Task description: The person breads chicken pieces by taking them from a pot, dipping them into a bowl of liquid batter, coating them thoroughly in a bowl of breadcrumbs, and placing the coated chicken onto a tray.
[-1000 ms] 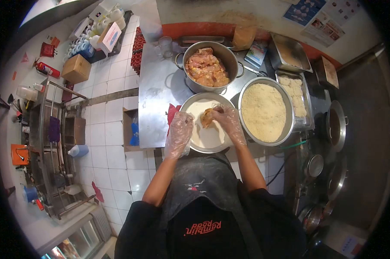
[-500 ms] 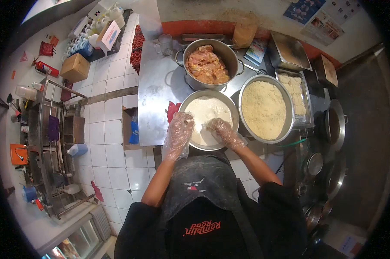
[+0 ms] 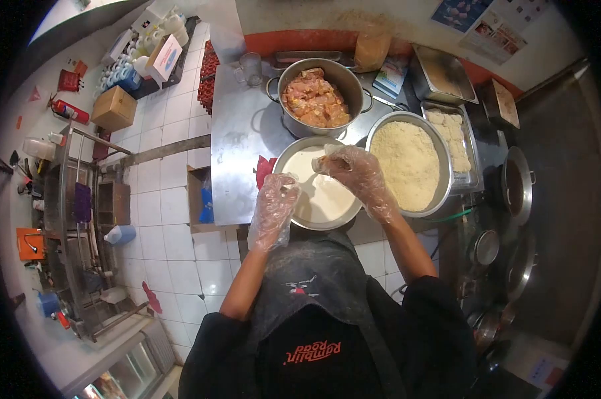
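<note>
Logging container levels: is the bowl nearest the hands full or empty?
Not empty, but how full I cannot tell: the bowl holds a white substance whose depth does not show.

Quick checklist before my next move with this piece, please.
1. Pale irregular piece in the grip of the plastic-gloved right hand: ok.
2. Piece coated all over: cannot tell, mostly hidden.
3. Plastic-gloved left hand pressing on the round silver bowl of white mixture: cannot tell.
4. Round metal basin of pale-yellow crumbs uncovered: ok.
5. Rectangular metal tray bare: not ok, holds pale pieces.
</note>
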Motion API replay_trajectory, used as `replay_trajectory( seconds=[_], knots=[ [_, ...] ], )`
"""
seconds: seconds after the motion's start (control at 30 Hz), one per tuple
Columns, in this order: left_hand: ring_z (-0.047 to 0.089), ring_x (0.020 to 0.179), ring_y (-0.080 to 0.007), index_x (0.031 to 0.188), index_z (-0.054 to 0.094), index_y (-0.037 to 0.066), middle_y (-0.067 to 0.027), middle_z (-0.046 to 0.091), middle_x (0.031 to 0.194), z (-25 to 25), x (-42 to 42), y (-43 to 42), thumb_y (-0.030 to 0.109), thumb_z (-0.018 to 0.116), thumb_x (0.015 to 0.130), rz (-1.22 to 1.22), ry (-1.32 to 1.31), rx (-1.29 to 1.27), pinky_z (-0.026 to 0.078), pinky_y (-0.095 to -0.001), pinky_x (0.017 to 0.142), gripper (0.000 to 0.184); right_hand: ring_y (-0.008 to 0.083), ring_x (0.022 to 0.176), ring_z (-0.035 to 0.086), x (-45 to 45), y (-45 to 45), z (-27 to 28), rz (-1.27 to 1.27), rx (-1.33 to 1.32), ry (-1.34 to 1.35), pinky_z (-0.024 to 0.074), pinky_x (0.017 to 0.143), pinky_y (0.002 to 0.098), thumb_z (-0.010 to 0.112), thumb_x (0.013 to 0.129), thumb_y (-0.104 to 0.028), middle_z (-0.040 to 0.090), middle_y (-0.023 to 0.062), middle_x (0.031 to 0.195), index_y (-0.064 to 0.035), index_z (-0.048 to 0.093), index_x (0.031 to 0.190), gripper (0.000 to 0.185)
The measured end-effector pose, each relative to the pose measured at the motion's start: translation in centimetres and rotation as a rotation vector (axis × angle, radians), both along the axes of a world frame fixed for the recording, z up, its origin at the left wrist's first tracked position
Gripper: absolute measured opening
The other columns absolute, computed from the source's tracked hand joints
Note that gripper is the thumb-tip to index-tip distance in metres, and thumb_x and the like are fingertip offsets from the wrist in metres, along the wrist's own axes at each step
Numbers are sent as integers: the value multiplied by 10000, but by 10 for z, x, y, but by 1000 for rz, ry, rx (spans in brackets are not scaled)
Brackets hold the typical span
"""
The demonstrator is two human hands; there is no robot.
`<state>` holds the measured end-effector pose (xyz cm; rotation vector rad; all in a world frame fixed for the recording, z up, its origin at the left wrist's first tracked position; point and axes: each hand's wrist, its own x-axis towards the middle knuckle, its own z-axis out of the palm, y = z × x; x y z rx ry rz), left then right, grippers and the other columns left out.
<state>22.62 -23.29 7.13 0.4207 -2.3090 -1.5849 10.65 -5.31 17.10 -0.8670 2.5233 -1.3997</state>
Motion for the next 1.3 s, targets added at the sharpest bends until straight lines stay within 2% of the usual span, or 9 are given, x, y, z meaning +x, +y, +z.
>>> replay_trajectory(
  seconds=[0.1,0.17,0.3,0.4,0.67,1.0,1.07,1.2,1.3],
  knots=[
    [647,878,-247,1065,642,5,-139,634,1068,-5,3,-2,127,698,885,6,-15,11,522,-381,823,224,210,752,699,-4,1,-5,-22,-18,22,557,690,350,798,852,-142,717,123,856,-6,732,969,191],
    [649,881,-247,1069,642,8,-136,633,1061,-6,4,-3,130,696,889,7,5,-12,521,-381,828,225,278,802,678,-5,3,-4,-8,10,20,530,713,392,749,894,-216,695,170,878,-28,719,938,195],
    [650,880,-247,1072,640,10,-137,634,1064,-2,6,-3,136,691,894,8,-16,6,519,-375,825,224,284,806,678,-3,2,-15,-7,-97,6,530,712,404,751,889,-224,693,177,885,-36,720,954,201],
    [650,879,-247,1078,637,11,-138,635,1068,0,6,-4,142,688,900,12,-31,24,517,-373,820,227,288,807,679,-7,5,-21,36,26,148,531,718,413,755,887,-224,696,169,893,-42,717,973,205],
    [649,883,-246,1088,638,7,-137,635,1080,-3,5,-3,142,691,897,-6,-2,41,520,-371,817,240,287,859,683,6,5,5,-26,-74,-42,529,767,405,732,911,-191,707,155,914,-37,716,1003,181],
    [661,857,-240,1067,646,6,-146,639,1104,-3,8,-3,139,711,884,1,9,18,532,-366,805,235,285,807,698,1,5,-5,-35,-101,3,549,731,386,756,880,-145,708,153,893,-40,722,983,152],
    [670,874,-242,1069,643,7,-149,645,1108,-5,7,-3,141,723,879,-7,-25,-16,538,-366,814,245,297,788,700,-7,4,-4,1,-95,187,553,714,399,773,852,-140,704,148,863,-51,729,953,142],
    [675,885,-245,1069,645,11,-148,651,1113,5,9,1,139,729,876,-10,-19,44,542,-368,822,247,249,811,703,-14,10,3,77,0,205,555,742,351,774,850,-89,718,125,902,-17,739,982,155],
    [673,891,-246,1070,647,16,-141,653,1116,7,7,2,131,737,871,30,-59,88,540,-368,824,247,319,782,695,-14,9,10,65,-30,281,553,697,407,781,832,-132,696,142,832,-57,725,919,128]
  ],
)
